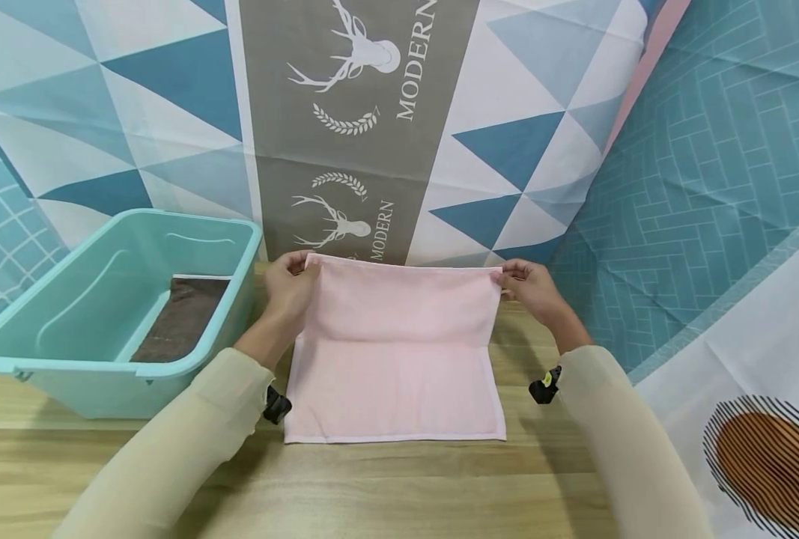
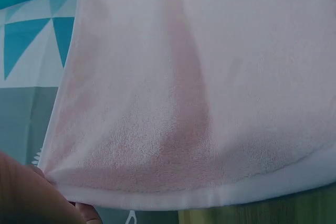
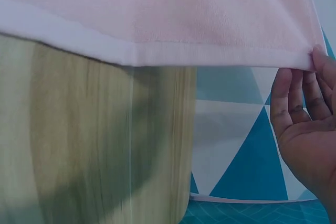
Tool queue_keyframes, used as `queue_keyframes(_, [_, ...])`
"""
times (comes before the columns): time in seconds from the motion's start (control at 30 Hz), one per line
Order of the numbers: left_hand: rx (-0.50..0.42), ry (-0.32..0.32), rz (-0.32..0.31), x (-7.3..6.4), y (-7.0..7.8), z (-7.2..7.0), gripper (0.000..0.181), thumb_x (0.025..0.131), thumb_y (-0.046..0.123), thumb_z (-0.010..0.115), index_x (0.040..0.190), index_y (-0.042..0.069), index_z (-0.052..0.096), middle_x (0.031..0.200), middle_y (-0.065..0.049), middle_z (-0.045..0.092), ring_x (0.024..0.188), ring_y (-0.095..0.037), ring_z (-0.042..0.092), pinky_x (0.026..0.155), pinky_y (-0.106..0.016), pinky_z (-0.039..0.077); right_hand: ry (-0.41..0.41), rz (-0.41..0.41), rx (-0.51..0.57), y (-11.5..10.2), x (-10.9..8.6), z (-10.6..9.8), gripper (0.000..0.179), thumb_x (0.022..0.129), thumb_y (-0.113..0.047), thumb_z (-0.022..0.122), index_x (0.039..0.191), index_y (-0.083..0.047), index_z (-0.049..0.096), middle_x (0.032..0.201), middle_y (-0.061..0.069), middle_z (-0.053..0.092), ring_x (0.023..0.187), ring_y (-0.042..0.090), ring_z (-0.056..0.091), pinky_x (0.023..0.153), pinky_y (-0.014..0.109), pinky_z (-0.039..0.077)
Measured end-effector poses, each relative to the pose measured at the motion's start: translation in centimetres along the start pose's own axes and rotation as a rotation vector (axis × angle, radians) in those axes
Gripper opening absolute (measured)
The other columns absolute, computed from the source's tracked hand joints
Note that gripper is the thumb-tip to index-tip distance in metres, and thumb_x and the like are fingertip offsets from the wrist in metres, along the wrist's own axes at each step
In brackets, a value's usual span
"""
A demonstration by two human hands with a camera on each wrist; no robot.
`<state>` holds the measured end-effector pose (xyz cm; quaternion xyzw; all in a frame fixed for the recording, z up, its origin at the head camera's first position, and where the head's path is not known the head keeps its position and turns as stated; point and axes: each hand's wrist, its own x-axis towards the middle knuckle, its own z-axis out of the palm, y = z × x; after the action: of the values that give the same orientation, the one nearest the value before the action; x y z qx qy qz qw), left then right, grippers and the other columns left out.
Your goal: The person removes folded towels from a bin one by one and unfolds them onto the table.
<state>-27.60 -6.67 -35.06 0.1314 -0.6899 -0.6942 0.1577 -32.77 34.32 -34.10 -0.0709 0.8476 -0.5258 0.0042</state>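
Observation:
A pink towel (image 1: 399,382) with pale hemmed edges lies with its near part flat on the wooden table, while its far part is raised. My left hand (image 1: 290,288) pinches the far left corner, and my right hand (image 1: 530,288) pinches the far right corner. Between them the far edge is stretched nearly straight. In the left wrist view, the thumb and fingers of the left hand (image 2: 39,195) grip the towel's (image 2: 142,103) corner. The right wrist view has the thumb of the right hand (image 3: 310,114) pressing the other corner against the fingertips.
A turquoise plastic tub (image 1: 102,385) stands to the left, with a folded brown cloth (image 1: 183,318) inside. Behind the wooden table (image 1: 399,494) hangs a patterned curtain (image 1: 345,157) with triangles and deer heads. White fabric with a brown oval print (image 1: 770,464) is at the right.

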Motion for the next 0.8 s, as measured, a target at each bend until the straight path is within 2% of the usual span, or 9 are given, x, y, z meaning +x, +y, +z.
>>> queue_keyframes(0.13, [0.046, 0.027, -0.011, 0.7, -0.2, 0.5, 0.027, 0.102, 0.014, 0.062, 0.127, 0.002, 0.065, 0.110, -0.007, 0.057, 0.101, -0.016, 0.053, 0.081, -0.021, 0.049, -0.001, 0.027, 0.011, -0.1, 0.8, 0.4, 0.029, 0.105, -0.019, 0.059, 0.127, 0.001, 0.061, 0.116, 0.011, 0.065, 0.097, 0.018, 0.068, 0.089, 0.040, 0.059])
queue_keyframes(0.3, [0.046, 0.058, -0.008, 1.8, -0.7, 1.2, 0.026, 0.102, 0.011, 0.061, 0.124, 0.000, 0.066, 0.107, -0.007, 0.057, 0.097, -0.015, 0.053, 0.079, -0.020, 0.048, 0.004, 0.059, 0.040, -0.1, 1.7, 1.0, 0.029, 0.106, -0.015, 0.057, 0.130, 0.002, 0.060, 0.119, 0.016, 0.061, 0.100, 0.021, 0.067, 0.097, 0.049, 0.054])
queue_keyframes(0.47, [0.068, 0.077, -0.031, 3.0, -1.7, 1.5, 0.025, 0.103, 0.013, 0.061, 0.124, 0.001, 0.066, 0.108, -0.007, 0.058, 0.095, -0.015, 0.055, 0.080, -0.021, 0.049, 0.017, 0.107, 0.074, 0.3, 2.8, 1.8, 0.032, 0.105, -0.014, 0.058, 0.132, 0.003, 0.058, 0.120, 0.016, 0.059, 0.101, 0.022, 0.065, 0.103, 0.055, 0.049])
queue_keyframes(0.67, [0.136, 0.080, -0.046, 4.6, -2.5, 1.9, 0.027, 0.104, 0.018, 0.059, 0.127, 0.004, 0.066, 0.116, -0.011, 0.061, 0.104, -0.020, 0.057, 0.087, -0.028, 0.051, 0.022, 0.140, 0.064, 0.2, 3.8, 2.3, 0.035, 0.105, -0.016, 0.058, 0.134, 0.003, 0.055, 0.123, 0.018, 0.056, 0.104, 0.025, 0.062, 0.103, 0.051, 0.050])
queue_keyframes(0.8, [0.164, 0.086, -0.034, 5.7, -2.6, 2.0, 0.028, 0.104, 0.018, 0.059, 0.127, 0.004, 0.067, 0.119, -0.012, 0.063, 0.106, -0.021, 0.059, 0.092, -0.030, 0.052, 0.031, 0.155, 0.063, 0.3, 4.5, 2.7, 0.036, 0.105, -0.017, 0.060, 0.136, 0.001, 0.056, 0.121, 0.016, 0.057, 0.103, 0.023, 0.062, 0.103, 0.050, 0.051])
